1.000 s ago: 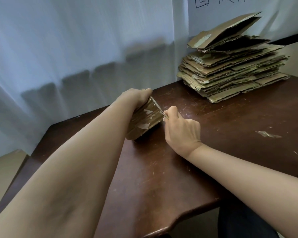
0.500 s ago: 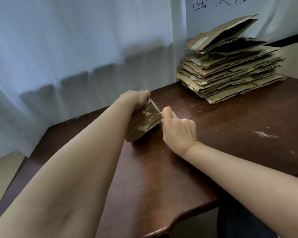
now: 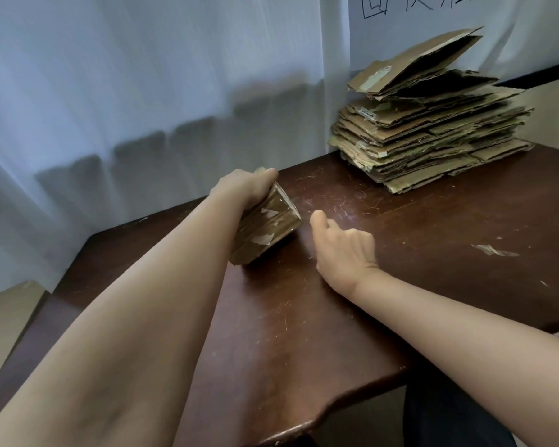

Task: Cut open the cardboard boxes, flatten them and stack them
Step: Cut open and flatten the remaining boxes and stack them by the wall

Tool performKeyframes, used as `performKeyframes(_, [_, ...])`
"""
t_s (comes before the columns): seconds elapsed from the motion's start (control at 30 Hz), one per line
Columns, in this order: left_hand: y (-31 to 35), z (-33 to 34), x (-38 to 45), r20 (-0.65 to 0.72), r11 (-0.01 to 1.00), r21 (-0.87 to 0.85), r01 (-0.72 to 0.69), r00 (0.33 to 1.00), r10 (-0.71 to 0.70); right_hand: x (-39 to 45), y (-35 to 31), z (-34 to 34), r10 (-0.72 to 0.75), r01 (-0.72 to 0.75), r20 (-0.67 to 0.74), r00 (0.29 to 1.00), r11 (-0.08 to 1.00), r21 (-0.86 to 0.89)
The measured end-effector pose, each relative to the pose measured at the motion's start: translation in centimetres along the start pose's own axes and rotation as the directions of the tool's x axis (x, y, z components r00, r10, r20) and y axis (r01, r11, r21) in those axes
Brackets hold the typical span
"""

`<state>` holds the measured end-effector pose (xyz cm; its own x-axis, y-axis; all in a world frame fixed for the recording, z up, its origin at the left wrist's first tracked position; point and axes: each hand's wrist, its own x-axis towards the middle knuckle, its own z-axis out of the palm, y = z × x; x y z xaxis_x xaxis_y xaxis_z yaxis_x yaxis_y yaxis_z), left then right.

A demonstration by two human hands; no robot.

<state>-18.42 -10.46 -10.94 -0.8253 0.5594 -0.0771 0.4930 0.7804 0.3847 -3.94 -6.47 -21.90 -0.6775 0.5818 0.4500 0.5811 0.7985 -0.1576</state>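
I see a scratched dark table [image 3: 304,333]: flattened cardboard stack [image 3: 433,137] at its far edge, small box [image 3: 265,230] near its left edge, tape scrap [image 3: 494,250] toward its right edge.

A small cardboard box [image 3: 267,225] sits on the surface [image 3: 304,333], left of centre, under the left hand [image 3: 244,188]. The right hand [image 3: 344,250] lies just right of it, apart from the box. A stack of flattened cardboard [image 3: 430,130] sits at the far right. A tape scrap [image 3: 494,250] lies right, nearer. A curtain [image 3: 142,75] hangs behind.
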Motion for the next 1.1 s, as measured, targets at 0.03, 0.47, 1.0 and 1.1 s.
performKeyframes(0.03, [-0.4,-0.3,0.2,-0.004,0.999,-0.031,0.023,1.0,-0.023,0.0,0.4,-0.4,0.034,-0.034,0.085,0.996,0.999,-0.002])
performKeyframes(0.47, [-6.1,0.0,0.6,0.258,0.797,0.052,-0.602,0.779,0.572,1.2,1.3,0.0,0.166,-0.101,-0.094,0.982,0.872,0.479])
performKeyframes(1.0, [-12.9,3.7,-0.4,-0.345,0.551,0.542,-0.635,0.429,0.835,4.2,-1.0,0.4,-0.255,0.266,-0.076,0.964,0.911,0.317])
performKeyframes(1.1, [-14.0,4.6,-0.5,-0.386,0.599,0.545,-0.587,0.459,0.8,4.1,-0.9,1.0,-0.287,0.306,-0.106,0.952,0.908,0.286])
